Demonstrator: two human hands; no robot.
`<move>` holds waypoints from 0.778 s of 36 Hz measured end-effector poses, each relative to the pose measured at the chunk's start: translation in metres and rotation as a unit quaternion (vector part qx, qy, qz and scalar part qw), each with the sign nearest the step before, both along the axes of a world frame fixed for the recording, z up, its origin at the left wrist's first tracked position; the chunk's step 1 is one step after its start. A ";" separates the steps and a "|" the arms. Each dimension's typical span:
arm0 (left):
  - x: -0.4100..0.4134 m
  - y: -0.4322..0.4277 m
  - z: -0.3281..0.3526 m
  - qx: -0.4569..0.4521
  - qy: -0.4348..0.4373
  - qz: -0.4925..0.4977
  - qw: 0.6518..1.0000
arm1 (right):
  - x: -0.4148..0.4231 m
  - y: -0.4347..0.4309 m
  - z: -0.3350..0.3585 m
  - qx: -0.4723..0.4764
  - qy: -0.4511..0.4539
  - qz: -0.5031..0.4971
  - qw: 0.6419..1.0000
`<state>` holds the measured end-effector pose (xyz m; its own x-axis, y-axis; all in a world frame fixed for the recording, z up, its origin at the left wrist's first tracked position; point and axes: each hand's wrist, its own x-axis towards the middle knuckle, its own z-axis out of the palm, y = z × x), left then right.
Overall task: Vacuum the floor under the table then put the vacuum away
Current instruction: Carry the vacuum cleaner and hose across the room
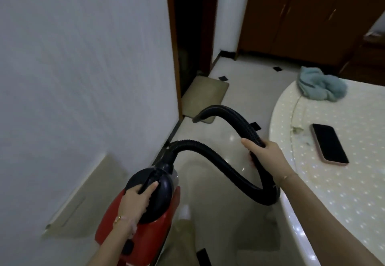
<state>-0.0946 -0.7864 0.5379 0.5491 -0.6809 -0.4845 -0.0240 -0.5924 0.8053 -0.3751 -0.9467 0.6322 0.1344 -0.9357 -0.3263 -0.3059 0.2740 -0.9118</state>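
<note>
A red vacuum point(166, 213) with a black front dome is held off the floor at lower centre. My left hand point(135, 201) grips the handle slot on its black top. From the dome a black ribbed hose point(208, 151) loops down and back up. My right hand point(264, 153) is closed around the hose near its upper bend, and the hose's open end point(198, 117) points left above the floor. The round white table point(312, 203) with a dotted cloth fills the right side, its edge touching the hose loop.
A white wall point(83, 78) runs close on the left, with a dark doorway point(191, 26) and a beige mat point(204, 97) ahead. On the table lie a phone point(329, 142) and a blue cloth point(320, 84). Brown cabinets point(302, 15) stand at the back. A flat beige board point(83, 195) leans on the wall.
</note>
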 end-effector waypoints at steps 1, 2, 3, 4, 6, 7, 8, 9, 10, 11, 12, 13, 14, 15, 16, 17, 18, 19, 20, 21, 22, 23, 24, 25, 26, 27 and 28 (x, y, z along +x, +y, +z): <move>0.007 -0.020 -0.001 0.004 0.005 -0.016 1.000 | 0.003 -0.015 0.001 0.001 0.012 -0.009 1.000; 0.012 -0.040 -0.002 0.009 0.010 -0.033 0.999 | 0.007 -0.030 0.002 0.002 0.022 -0.017 1.000; 0.017 -0.059 -0.002 0.013 0.014 -0.047 0.999 | 0.010 -0.044 0.003 0.002 0.030 -0.025 0.999; 0.021 -0.078 -0.001 0.014 0.016 -0.061 0.998 | 0.012 -0.058 0.005 0.001 0.038 -0.035 0.999; 0.030 -0.116 0.003 0.019 0.016 -0.087 0.996 | 0.016 -0.086 0.009 -0.004 0.049 -0.055 0.997; 0.034 -0.135 0.005 0.020 0.013 -0.100 0.995 | 0.016 -0.100 0.010 -0.004 0.050 -0.065 0.997; 0.037 -0.153 0.007 0.018 0.011 -0.112 0.993 | 0.016 -0.112 0.011 -0.002 0.050 -0.074 0.996; 0.041 -0.171 0.009 0.016 0.006 -0.123 0.992 | 0.016 -0.124 0.011 0.002 0.050 -0.083 0.995; 0.044 -0.188 0.011 0.014 0.001 -0.131 0.991 | 0.015 -0.136 0.011 0.004 0.050 -0.092 0.995; 0.046 -0.207 0.012 0.012 -0.004 -0.138 0.990 | 0.014 -0.149 0.010 0.006 0.048 -0.101 0.994; 0.048 -0.225 0.013 0.011 -0.007 -0.144 0.990 | 0.013 -0.162 0.009 0.007 0.044 -0.110 0.993; 0.048 -0.244 0.013 0.011 -0.009 -0.150 0.989 | 0.012 -0.175 0.008 0.009 0.038 -0.118 0.992; 0.049 -0.262 0.012 0.015 -0.010 -0.155 0.988 | 0.012 -0.190 0.006 0.011 0.031 -0.124 0.992; 0.050 -0.280 0.010 0.019 -0.010 -0.159 0.987 | 0.012 -0.205 0.005 0.013 0.026 -0.128 0.991; 0.052 -0.299 0.007 0.024 -0.010 -0.162 0.987 | 0.011 -0.221 0.004 0.014 0.020 -0.133 0.991; 0.053 -0.317 0.004 0.028 -0.011 -0.162 0.986 | 0.011 -0.238 0.002 0.015 0.014 -0.137 0.990; 0.053 -0.337 0.001 0.032 -0.014 -0.161 0.986 | 0.010 -0.257 0.001 0.015 0.007 -0.143 0.990; 0.054 -0.357 -0.003 0.033 -0.016 -0.161 0.986 | 0.009 -0.276 -0.002 0.014 -0.001 -0.150 0.989; 0.054 -0.377 -0.006 0.034 -0.016 -0.160 0.986 | 0.008 -0.296 -0.004 0.014 -0.010 -0.154 0.988; 0.052 -0.398 -0.009 0.036 -0.015 -0.159 0.987 | 0.006 -0.318 -0.006 0.016 -0.016 -0.157 0.987; 0.050 -0.419 -0.012 0.040 -0.012 -0.157 0.987 | 0.004 -0.340 -0.009 0.020 -0.019 -0.157 0.987; 0.048 -0.440 -0.014 0.043 -0.008 -0.155 0.987 | 0.001 -0.363 -0.011 0.022 -0.021 -0.155 0.987; 0.046 -0.459 -0.016 0.046 -0.003 -0.153 0.987 | -0.001 -0.385 -0.013 0.025 -0.023 -0.153 0.988; 0.043 -0.479 -0.016 0.048 0.001 -0.151 0.987 | -0.004 -0.407 -0.014 0.027 -0.025 -0.151 0.988; 0.040 -0.497 -0.016 0.052 0.006 -0.148 0.988 | -0.007 -0.428 -0.014 0.029 -0.021 -0.148 0.988; 0.037 -0.516 -0.015 0.054 0.009 -0.145 0.988 | -0.010 -0.450 -0.015 0.029 -0.015 -0.142 0.989; 0.034 -0.535 -0.013 0.056 0.009 -0.141 0.988 | -0.012 -0.471 -0.013 0.028 -0.007 -0.134 0.991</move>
